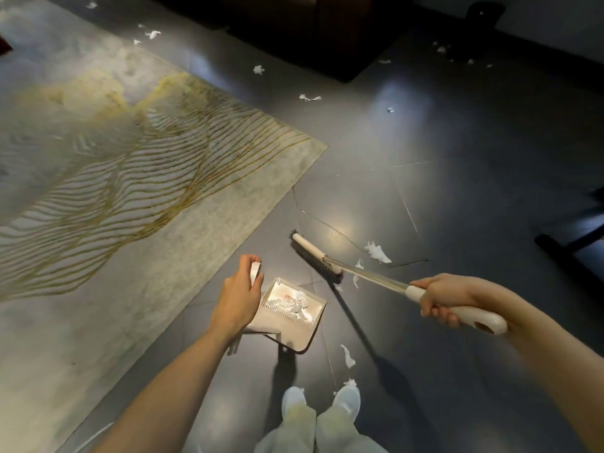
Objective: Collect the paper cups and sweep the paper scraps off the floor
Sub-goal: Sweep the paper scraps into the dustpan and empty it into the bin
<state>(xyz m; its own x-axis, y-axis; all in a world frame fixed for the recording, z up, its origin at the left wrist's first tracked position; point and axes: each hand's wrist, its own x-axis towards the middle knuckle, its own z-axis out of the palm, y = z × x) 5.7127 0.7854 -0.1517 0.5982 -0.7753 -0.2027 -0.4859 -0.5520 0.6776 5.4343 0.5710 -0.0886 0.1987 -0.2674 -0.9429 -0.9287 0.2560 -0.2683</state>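
Left hand: the left hand has its fingers curled round the white handle of the dustpan, gripping it from above.
Right hand: the right hand is closed round the broom handle near its cream end, fingers wrapped underneath and thumb lying along the top.
Dustpan: the grey dustpan hangs tilted under the left hand, just beside the rug's edge; I cannot tell whether it touches the floor.
Collected scraps: a clump of white paper scraps lies inside the dustpan.
Broom: the broom head is angled with its dark bristles down at the tiles, near the dustpan, up and to its right.
Near scraps: a larger scrap lies just right of the broom head, a long scrap lies below the dustpan, and a small scrap lies by the shoes.
Far scraps: more loose scraps are strewn well apart across the far floor, towards the dark furniture.
Rug: the pale rug with gold wavy lines covers the left side.
Floor: the floor is dark glossy tile.
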